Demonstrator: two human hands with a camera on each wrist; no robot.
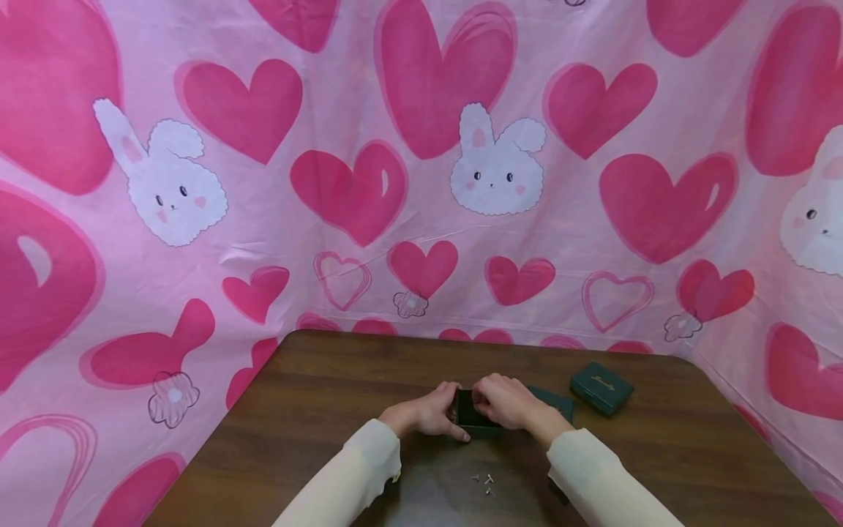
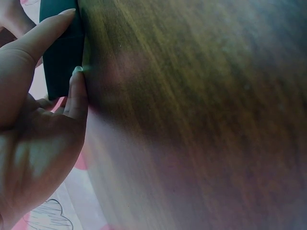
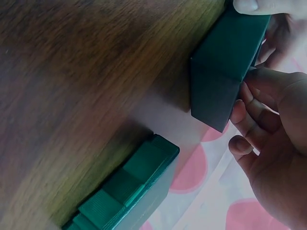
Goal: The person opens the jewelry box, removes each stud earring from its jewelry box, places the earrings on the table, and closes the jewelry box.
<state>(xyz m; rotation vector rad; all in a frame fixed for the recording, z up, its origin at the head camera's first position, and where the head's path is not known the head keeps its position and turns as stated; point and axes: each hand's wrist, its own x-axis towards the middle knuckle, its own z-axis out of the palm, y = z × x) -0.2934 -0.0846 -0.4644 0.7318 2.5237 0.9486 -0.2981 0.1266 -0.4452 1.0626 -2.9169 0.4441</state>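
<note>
A dark green jewelry box with a black interior sits open on the table before me. My left hand grips its left end, thumb along the front wall. My right hand bends over the box's right part, its fingers curled at the rim and inside. In the right wrist view the right hand touches the edge of the green box; whatever its fingertips hold is hidden. Several tiny metal pieces, like stud earrings or pins, lie nearer to me.
Behind my right forearm lies a green lid or box, partly covered. Farther right rests a closed green box with gold lettering. A green piece with a ribbed ribbon shows in the right wrist view. The wooden table meets a pink heart-patterned cloth.
</note>
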